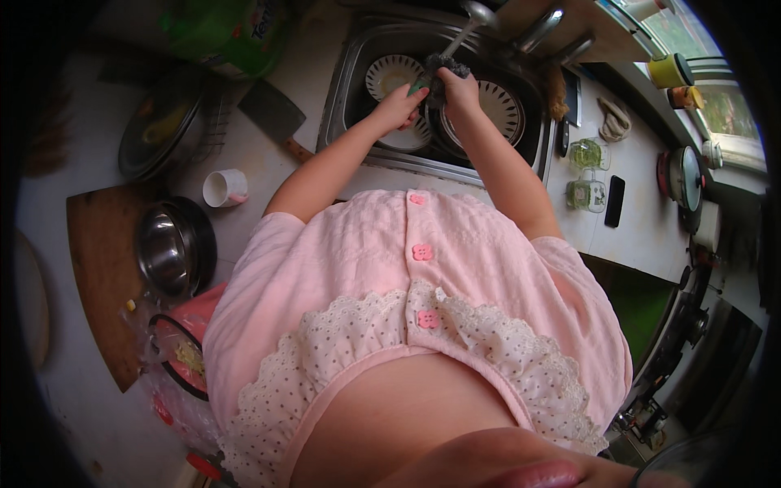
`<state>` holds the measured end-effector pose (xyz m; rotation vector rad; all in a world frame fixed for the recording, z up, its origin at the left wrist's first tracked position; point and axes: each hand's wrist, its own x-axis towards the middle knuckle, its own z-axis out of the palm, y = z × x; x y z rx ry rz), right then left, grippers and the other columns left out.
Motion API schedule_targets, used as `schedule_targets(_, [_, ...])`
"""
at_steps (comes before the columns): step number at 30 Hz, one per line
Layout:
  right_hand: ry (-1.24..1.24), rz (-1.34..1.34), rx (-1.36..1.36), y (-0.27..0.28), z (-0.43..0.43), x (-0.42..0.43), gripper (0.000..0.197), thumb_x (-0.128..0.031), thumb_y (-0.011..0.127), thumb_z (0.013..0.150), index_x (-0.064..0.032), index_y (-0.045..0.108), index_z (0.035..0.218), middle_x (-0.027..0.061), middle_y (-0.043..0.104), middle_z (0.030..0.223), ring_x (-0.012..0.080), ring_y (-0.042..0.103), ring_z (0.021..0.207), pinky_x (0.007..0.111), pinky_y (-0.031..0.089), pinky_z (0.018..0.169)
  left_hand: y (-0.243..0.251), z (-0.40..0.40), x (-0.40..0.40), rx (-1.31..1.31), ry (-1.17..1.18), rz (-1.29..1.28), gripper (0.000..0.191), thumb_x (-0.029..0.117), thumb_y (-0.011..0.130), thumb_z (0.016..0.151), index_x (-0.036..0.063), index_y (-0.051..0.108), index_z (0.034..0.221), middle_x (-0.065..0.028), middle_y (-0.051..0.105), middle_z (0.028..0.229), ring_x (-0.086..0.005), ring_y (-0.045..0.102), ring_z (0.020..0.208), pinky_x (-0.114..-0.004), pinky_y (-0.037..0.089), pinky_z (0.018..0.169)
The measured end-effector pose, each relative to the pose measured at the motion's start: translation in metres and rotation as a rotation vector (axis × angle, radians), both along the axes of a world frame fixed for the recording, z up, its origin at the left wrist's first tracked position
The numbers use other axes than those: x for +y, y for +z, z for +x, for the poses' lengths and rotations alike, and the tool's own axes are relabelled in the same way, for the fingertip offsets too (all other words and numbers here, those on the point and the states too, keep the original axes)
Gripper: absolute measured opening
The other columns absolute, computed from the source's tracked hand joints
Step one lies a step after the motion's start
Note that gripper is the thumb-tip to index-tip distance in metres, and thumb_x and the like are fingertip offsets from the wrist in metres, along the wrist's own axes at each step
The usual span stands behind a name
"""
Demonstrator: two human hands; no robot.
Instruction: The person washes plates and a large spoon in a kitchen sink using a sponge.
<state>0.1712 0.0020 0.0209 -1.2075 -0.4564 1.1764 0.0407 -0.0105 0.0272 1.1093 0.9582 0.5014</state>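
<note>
My left hand [398, 108] grips the green handle of a metal ladle [461, 38] above the sink [329, 97]. The bowl of the ladle points up and away from me, to the right. In my right hand [460, 91] is a dark steel wool scrubber [435, 91], pressed around the ladle where handle meets shaft. Below, inside the basin, lie a white plate with a dark patterned rim [395, 74] and a second patterned plate [410, 135]. Another patterned plate [501, 111] rests at the right of the basin, partly hidden by my right forearm.
Left of the sink lie a cleaver [272, 110], a white mug [224, 188], steel bowls [163, 249] and a wooden board [100, 268]. On the right counter are a knife [562, 138], glass mugs [587, 194] and a phone [614, 201]. A faucet [540, 30] stands behind the basin.
</note>
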Motion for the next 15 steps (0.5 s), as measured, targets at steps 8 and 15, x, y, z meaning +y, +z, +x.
schedule_targets(8, [-0.137,-0.087,0.117,0.0,0.044,0.028,0.02,-0.002,0.058,0.064,0.0006,0.049,0.082,0.0086,0.055,0.071,0.0201,0.055,0.059,0.03,0.046,0.052,-0.007,-0.012,0.006,0.136,-0.132,0.097,0.034,0.041,0.044,0.081,0.0081,0.039,0.077,0.0026,0.037,0.047,-0.0049,0.032,0.034,-0.019,0.026,0.031])
schedule_targets(15, [0.152,-0.108,0.106,-0.017,0.004,0.009,0.017,-0.006,0.057,0.065,-0.0005,0.052,0.08,0.0076,0.054,0.071,0.018,0.054,0.06,0.029,0.045,0.053,-0.007,-0.009,0.018,0.151,-0.027,0.154,0.032,0.04,0.046,0.08,0.0083,0.04,0.079,0.0028,0.036,0.048,-0.0043,0.03,0.033,-0.018,0.025,0.03])
